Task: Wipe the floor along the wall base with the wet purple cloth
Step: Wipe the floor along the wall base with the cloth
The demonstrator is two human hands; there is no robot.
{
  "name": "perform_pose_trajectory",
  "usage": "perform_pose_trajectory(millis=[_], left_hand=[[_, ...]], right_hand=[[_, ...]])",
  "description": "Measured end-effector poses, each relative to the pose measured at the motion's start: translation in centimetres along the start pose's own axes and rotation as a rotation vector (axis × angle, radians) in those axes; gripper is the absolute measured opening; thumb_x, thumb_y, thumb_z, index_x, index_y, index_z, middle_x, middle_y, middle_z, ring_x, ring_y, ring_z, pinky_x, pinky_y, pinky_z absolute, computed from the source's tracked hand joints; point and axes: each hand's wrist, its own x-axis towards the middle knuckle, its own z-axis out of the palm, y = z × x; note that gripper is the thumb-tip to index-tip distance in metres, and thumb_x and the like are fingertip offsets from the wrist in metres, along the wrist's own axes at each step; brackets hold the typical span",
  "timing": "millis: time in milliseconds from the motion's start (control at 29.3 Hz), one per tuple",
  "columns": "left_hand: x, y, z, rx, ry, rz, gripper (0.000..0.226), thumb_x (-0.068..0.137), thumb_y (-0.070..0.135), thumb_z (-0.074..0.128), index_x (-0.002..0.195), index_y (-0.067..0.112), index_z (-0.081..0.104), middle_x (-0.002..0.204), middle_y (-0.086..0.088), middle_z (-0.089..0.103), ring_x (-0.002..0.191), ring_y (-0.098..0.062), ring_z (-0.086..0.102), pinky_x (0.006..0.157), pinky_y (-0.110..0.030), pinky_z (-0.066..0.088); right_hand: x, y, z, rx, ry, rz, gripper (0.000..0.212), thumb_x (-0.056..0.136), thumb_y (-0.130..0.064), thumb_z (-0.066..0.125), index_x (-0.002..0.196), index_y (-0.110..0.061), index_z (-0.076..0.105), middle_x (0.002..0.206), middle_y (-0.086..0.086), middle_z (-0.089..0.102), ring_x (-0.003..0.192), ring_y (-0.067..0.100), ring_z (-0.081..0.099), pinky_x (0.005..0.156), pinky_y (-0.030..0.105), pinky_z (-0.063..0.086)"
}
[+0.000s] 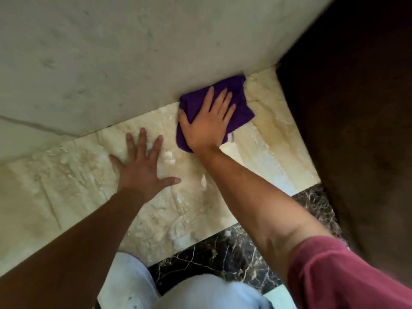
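Observation:
The purple cloth [242, 103] lies crumpled on the cream marble floor [267, 141], pushed right up against the base of the pale wall [133, 63]. My right hand [208, 122] presses flat on top of the cloth, fingers spread and pointing toward the wall, covering the cloth's middle. My left hand [142, 168] rests palm down on the bare floor to the left of the cloth, fingers apart, holding nothing.
A dark brown piece of furniture or panel [356, 108] stands at the right, meeting the wall at the corner just beyond the cloth. A band of dark veined marble [211, 253] runs near my knees [200, 293]. Cream floor extends to the left.

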Motion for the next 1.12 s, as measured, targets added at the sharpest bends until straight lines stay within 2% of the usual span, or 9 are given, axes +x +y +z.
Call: perform_pose_trajectory(millis=[102, 204, 341, 477, 647, 784, 886, 1022, 1124], left_hand=[[-1.4, 0.2, 0.5, -0.077, 0.039, -0.139, 0.137, 0.057, 0.101, 0.027, 0.160, 0.015, -0.003, 0.168, -0.013, -0.016, 0.154, -0.037, -0.013, 0.110, -0.078, 0.015], [-1.6, 0.3, 0.8, -0.088, 0.014, -0.194, 0.139, 0.055, 0.103, 0.020, 0.159, 0.014, -0.006, 0.167, -0.015, -0.015, 0.153, -0.038, -0.013, 0.110, -0.077, 0.016], [-1.3, -0.7, 1.1, -0.010, -0.013, -0.149, 0.140, 0.054, 0.103, 0.021, 0.158, 0.016, -0.014, 0.165, -0.012, -0.025, 0.152, -0.038, -0.019, 0.111, -0.077, 0.017], [-1.6, -1.1, 1.4, -0.056, 0.011, -0.178, 0.138, 0.052, 0.106, 0.025, 0.156, 0.028, -0.018, 0.165, -0.008, -0.026, 0.152, -0.039, -0.020, 0.110, -0.079, 0.010], [-1.4, -1.1, 1.4, -0.097, -0.008, -0.212, 0.139, 0.049, 0.107, 0.031, 0.154, 0.034, -0.023, 0.164, -0.011, -0.029, 0.150, -0.042, -0.024, 0.106, -0.082, 0.011], [-1.9, -1.6, 0.7, -0.105, 0.003, -0.210, 0.138, 0.054, 0.100, 0.040, 0.157, 0.028, -0.017, 0.165, -0.011, -0.026, 0.152, -0.040, -0.020, 0.112, -0.076, 0.011], [-2.8, -2.8, 0.1, -0.154, 0.077, -0.379, 0.143, 0.055, 0.096, 0.046, 0.159, 0.011, -0.001, 0.167, -0.018, -0.013, 0.153, -0.042, -0.007, 0.117, -0.071, 0.011], [-2.5, -3.3, -0.5, -0.174, -0.027, -0.426, 0.148, 0.053, 0.098, 0.046, 0.158, 0.008, -0.007, 0.166, -0.020, -0.014, 0.153, -0.043, -0.008, 0.117, -0.070, 0.012], [-2.1, -3.3, -0.2, -0.162, -0.021, -0.418, 0.148, 0.056, 0.098, 0.047, 0.158, 0.007, -0.010, 0.166, -0.021, -0.015, 0.153, -0.042, -0.010, 0.117, -0.070, 0.013]], right_hand=[[-1.7, -0.4, 0.3, -0.007, -0.037, -0.129, 0.097, 0.091, -0.074, 0.032, 0.159, -0.006, 0.018, 0.163, 0.031, 0.016, 0.154, 0.043, 0.009, 0.124, 0.058, 0.008], [-0.1, 4.7, -0.6, -0.085, -0.026, -0.284, 0.094, 0.090, -0.075, 0.034, 0.160, -0.013, 0.020, 0.165, 0.025, 0.017, 0.155, 0.040, 0.011, 0.125, 0.057, 0.008], [6.1, 10.6, -2.6, -0.079, 0.031, -0.036, 0.095, 0.086, -0.073, 0.032, 0.160, -0.014, 0.021, 0.165, 0.025, 0.017, 0.154, 0.040, 0.013, 0.125, 0.057, 0.010], [8.4, 11.4, -3.3, 0.065, 0.076, 0.057, 0.097, 0.078, -0.070, 0.043, 0.157, -0.015, 0.029, 0.165, 0.017, 0.026, 0.154, 0.031, 0.020, 0.126, 0.049, 0.012], [6.6, 6.4, -2.2, 0.063, 0.070, 0.191, 0.098, 0.080, -0.065, 0.042, 0.158, -0.009, 0.026, 0.165, 0.022, 0.022, 0.155, 0.035, 0.016, 0.125, 0.053, 0.010], [-0.8, -0.4, -0.3, -0.007, -0.026, -0.053, 0.096, 0.087, -0.068, 0.032, 0.159, -0.005, 0.019, 0.164, 0.029, 0.016, 0.154, 0.042, 0.009, 0.125, 0.057, 0.007], [-3.6, -2.5, 0.3, -0.037, -0.084, -0.187, 0.096, 0.089, -0.069, 0.029, 0.159, -0.005, 0.017, 0.163, 0.031, 0.016, 0.154, 0.044, 0.008, 0.124, 0.059, 0.008], [-1.2, 4.2, -1.0, -0.069, -0.071, -0.373, 0.094, 0.086, -0.072, 0.036, 0.160, -0.014, 0.021, 0.165, 0.024, 0.018, 0.154, 0.040, 0.012, 0.125, 0.057, 0.009], [3.9, 10.8, -2.9, -0.031, 0.033, -0.096, 0.096, 0.084, -0.073, 0.034, 0.160, -0.015, 0.022, 0.165, 0.025, 0.018, 0.154, 0.040, 0.015, 0.125, 0.055, 0.011]])
